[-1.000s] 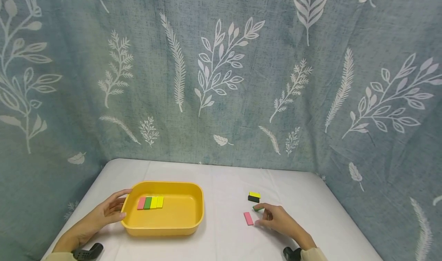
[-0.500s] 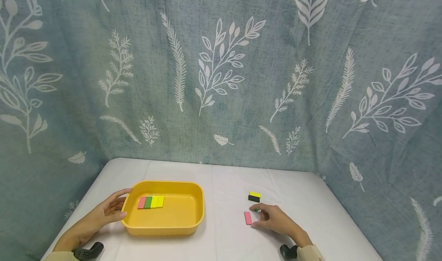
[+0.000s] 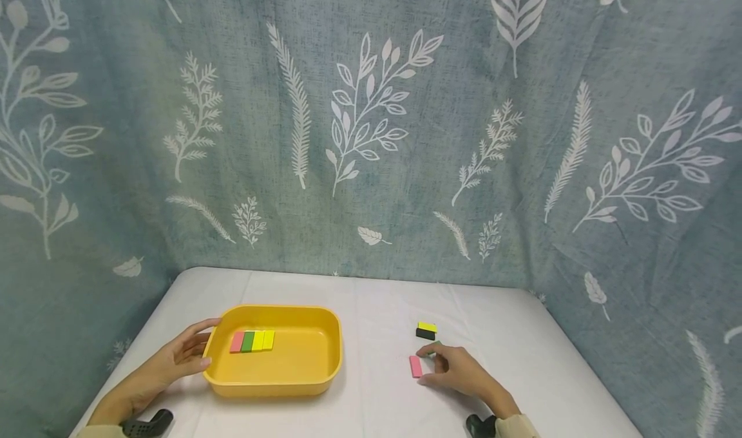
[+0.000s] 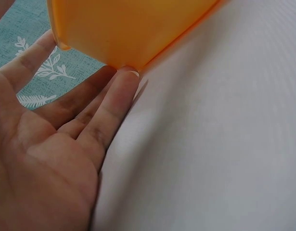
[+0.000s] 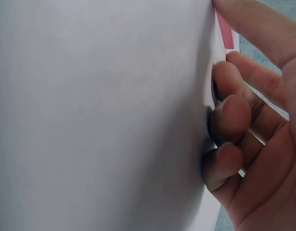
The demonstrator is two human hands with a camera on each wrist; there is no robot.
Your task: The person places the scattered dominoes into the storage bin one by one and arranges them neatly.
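Note:
My left hand rests against the left end of a yellow plastic tray, its fingers fairly straight along the wall; in the left wrist view the fingertips touch the tray's side. A row of flat blocks lies inside: pink, green and two yellow. On the right, my right hand pinches a pink block on the table, index finger at its far end and thumb at its near end. The right wrist view shows part of that block between them, the other fingers curled.
Beyond the right hand, a yellow block stands behind a black block. A green block is mostly hidden by the right hand. White cloth covers the table; a patterned blue-green curtain surrounds it.
My right hand has shifted slightly left, from over the green block to the pink one, which has turned a little straighter. The left hand and tray have stayed put.

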